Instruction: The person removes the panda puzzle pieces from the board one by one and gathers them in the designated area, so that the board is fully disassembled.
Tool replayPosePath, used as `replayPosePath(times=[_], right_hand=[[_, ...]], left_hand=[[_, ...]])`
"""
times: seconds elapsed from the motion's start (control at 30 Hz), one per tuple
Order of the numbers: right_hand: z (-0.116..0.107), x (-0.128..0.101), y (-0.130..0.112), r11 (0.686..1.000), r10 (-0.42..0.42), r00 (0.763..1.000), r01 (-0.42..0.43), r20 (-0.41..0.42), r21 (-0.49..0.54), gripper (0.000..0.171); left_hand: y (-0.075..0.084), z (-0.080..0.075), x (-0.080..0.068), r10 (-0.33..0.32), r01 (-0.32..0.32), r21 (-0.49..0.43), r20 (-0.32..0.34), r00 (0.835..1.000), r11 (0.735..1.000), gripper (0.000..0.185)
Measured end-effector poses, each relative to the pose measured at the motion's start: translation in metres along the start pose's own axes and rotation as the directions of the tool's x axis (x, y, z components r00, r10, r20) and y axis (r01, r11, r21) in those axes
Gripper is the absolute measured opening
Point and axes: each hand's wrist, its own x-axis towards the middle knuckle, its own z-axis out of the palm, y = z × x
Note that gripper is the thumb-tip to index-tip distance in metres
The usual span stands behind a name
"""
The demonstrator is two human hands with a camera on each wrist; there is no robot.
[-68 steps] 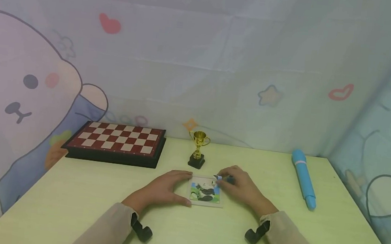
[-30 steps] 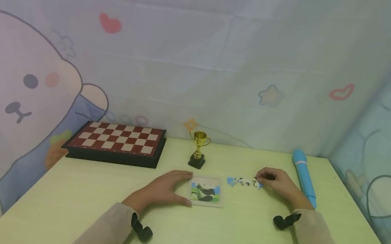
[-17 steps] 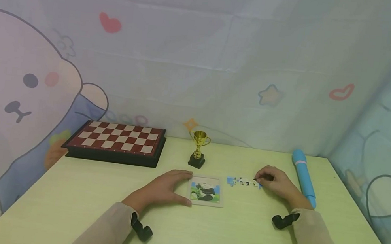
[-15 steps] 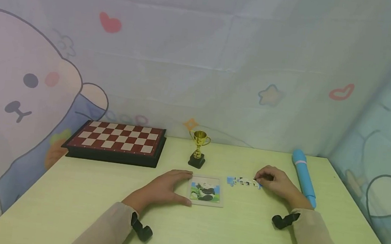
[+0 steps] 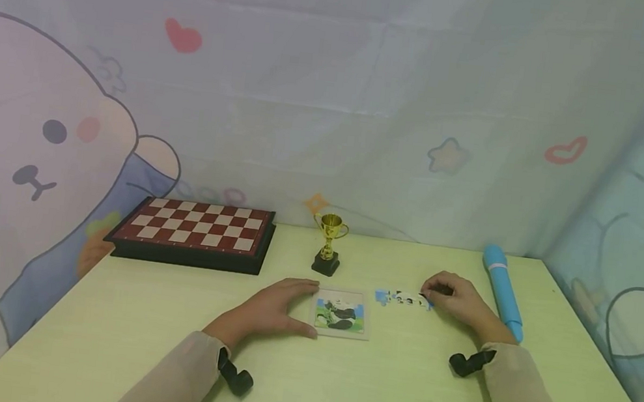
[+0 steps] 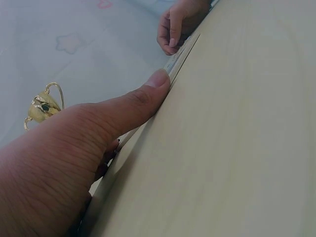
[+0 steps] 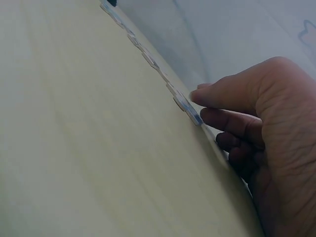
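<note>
A printed cloth [image 5: 364,133] stands behind the far edge of the table [image 5: 373,390] and bears hearts, a star and a bear-like figure. The checkered board [image 5: 198,227] lies flat at the far left corner of the table, its dark side facing the near edge.

The left hand [image 5: 269,310] rests on the table. Its grip spans the left side of the frame, thumb at the near left corner and fingertips at the far left corner, holding the frame. The right hand [image 5: 455,300] is positioned right of the frame. Its fingers are curled, and its thumb and forefinger pinch the right end of the pieces.

The blue rod [image 5: 503,292] lies aslant near the far right corner, narrow tip toward the near edge and just beside the right wrist. The frame [image 5: 343,335] lies flat about midway between the left and right edges of the table; a panda picture fills its near part and a pale strip runs along its far side.

The gold trophy [image 5: 330,230] stands upright on a black base between the frame and the far edge. The pieces [image 5: 404,298] lie flat in a row, apart from the frame's far right corner. Whether every joint is engaged cannot be determined.
</note>
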Motion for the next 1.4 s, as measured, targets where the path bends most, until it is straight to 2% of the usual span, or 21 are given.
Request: replayPosePath(times=[0.13, 0.3, 0.5, 0.6, 0.8, 0.87, 1.1, 1.27, 1.4], right_hand=[[0.003, 0.003, -0.004, 1.0, -0.026, 0.998, 0.025, -0.057, -0.011, 0.009], [0.015, 0.011, -0.017, 0.993, -0.115, 0.987, 0.115, -0.114, -0.006, 0.013], [0.041, 0.018, -0.041, 0.969, -0.245, 0.962, 0.245, -0.119, -0.016, 0.013], [0.054, 0.02, -0.052, 0.949, -0.314, 0.944, 0.314, -0.101, -0.023, 0.014], [0.078, 0.028, -0.07, 0.881, -0.473, 0.878, 0.471, -0.072, -0.047, 0.017], [0.086, 0.032, -0.075, 0.868, -0.497, 0.866, 0.496, -0.048, -0.038, 0.016], [0.108, 0.045, -0.096, 0.887, -0.453, 0.886, 0.459, 0.099, -0.049, 0.011], [0.125, 0.052, -0.104, 0.893, -0.416, 0.893, 0.437, 0.173, -0.106, 0.02], [0.132, 0.054, -0.109, 0.879, -0.413, 0.889, 0.446, 0.196, -0.171, 0.032]], left_hand=[[0.0, -0.001, 0.003, 0.003, -0.002, 0.003, -0.003, 1.0, 1.0, 0.102], [0.0, 0.0, 0.005, -0.003, 0.003, 0.011, 0.0, 1.0, 1.0, 0.102], [-0.001, 0.001, 0.005, -0.004, 0.004, 0.011, 0.004, 1.0, 1.0, 0.101], [-0.001, 0.002, 0.005, 0.001, -0.001, 0.004, 0.002, 1.0, 1.0, 0.1], [0.0, 0.003, 0.004, 0.003, -0.003, -0.004, 0.0, 1.0, 1.0, 0.1], [-0.001, 0.003, 0.003, -0.001, 0.001, -0.003, 0.001, 1.0, 1.0, 0.1], [-0.003, 0.002, 0.001, -0.002, 0.002, 0.006, 0.004, 1.0, 1.0, 0.1], [-0.002, 0.0, 0.0, 0.007, -0.007, 0.008, 0.008, 1.0, 1.0, 0.099], [-0.002, 0.0, 0.0, 0.01, -0.01, 0.004, 0.012, 1.0, 1.0, 0.099]])
